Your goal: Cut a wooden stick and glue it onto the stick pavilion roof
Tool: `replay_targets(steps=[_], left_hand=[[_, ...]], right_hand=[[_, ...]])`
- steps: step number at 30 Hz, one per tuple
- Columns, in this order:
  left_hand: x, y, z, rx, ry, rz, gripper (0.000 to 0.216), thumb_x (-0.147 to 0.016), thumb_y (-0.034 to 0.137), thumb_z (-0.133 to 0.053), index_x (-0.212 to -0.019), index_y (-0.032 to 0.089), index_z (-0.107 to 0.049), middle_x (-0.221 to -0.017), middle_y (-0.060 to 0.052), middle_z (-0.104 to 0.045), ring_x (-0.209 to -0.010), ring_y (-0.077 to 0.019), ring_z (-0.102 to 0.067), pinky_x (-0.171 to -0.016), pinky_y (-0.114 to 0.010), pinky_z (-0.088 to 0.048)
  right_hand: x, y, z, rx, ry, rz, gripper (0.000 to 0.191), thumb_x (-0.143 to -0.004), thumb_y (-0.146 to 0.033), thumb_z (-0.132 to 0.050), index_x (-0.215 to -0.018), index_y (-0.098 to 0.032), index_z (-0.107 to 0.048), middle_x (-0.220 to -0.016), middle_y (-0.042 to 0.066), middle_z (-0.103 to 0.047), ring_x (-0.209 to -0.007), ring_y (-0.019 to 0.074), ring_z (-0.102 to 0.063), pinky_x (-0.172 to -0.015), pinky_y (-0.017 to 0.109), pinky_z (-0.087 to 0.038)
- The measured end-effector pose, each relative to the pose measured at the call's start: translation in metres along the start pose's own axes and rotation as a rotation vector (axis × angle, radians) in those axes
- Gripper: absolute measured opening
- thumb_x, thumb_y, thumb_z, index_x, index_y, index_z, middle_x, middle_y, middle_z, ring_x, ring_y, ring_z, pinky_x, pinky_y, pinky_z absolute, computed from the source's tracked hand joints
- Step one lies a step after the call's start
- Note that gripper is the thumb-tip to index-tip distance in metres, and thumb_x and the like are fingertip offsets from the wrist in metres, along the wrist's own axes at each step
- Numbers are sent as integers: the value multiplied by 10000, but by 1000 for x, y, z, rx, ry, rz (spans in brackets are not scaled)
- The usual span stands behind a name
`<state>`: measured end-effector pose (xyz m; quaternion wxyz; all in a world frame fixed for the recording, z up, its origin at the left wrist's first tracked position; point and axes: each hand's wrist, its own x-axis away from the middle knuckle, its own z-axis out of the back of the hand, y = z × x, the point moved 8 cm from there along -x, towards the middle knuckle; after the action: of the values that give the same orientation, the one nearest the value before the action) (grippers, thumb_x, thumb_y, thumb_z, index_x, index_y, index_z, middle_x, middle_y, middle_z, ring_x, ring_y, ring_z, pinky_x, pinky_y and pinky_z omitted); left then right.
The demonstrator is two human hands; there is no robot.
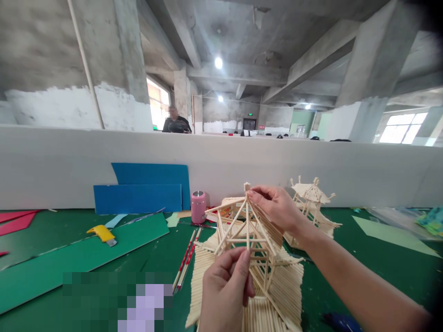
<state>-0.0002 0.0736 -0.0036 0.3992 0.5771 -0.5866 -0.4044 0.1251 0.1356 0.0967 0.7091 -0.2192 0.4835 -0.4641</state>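
A pavilion model [197, 281] built of thin wooden sticks stands in front of me, with a slatted lower roof and an open-framed upper roof. My left hand [226, 288] is closed in a pinch on the lower end of a wooden stick [248, 221] at the front of the upper frame. My right hand [277, 207] reaches over from the right, its thumb and fingers pinched at the upper end of the stick, just under the peak post [247, 187]. Slats [268, 221] cover the roof side below the right hand. My left fingers partly hide the lower frame.
Behind to the right stands a second stick pavilion [313, 196]. A yellow utility knife [103, 234] rests on a green board [69, 263]. Red-wrapped sticks [188, 258], a pink flask [198, 207] and blue boards [138, 199] are nearby. A white partition [51, 170] closes the back; a person [177, 123] is beyond.
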Motion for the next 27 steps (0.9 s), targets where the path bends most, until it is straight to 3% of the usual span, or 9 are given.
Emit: replay_targets(steps=[4,10,27], left_hand=[[0,1,0,13,4,1,240,-659,331,-663,-725,101,-646,-303,70,-451,-296,-40,-327,-344,-151,-190],[0,0,-1,20,-1,6,228,-659,317,-667,-723,101,-638,-298,73,-444,-298,-45,-330,-348,-156,-190],[0,0,-1,-10,-12,-5,221,-687,323,-647,-742,110,-637,-313,82,-442,-313,-41,-329,-365,-162,-202]], right_hand=[[0,-1,2,5,3,1,254,-809,-395,-489,-803,-174,-614,-687,5,-598,-608,115,-527,-551,232,-411],[1,1,4,71,18,-1,193,-734,-345,-596,-840,-184,-606,-593,-43,-469,-518,84,-424,-475,218,-342],[3,-1,6,51,-7,-1,190,-737,-307,-585,-873,-176,-606,-638,-36,-482,-539,81,-433,-516,230,-365]])
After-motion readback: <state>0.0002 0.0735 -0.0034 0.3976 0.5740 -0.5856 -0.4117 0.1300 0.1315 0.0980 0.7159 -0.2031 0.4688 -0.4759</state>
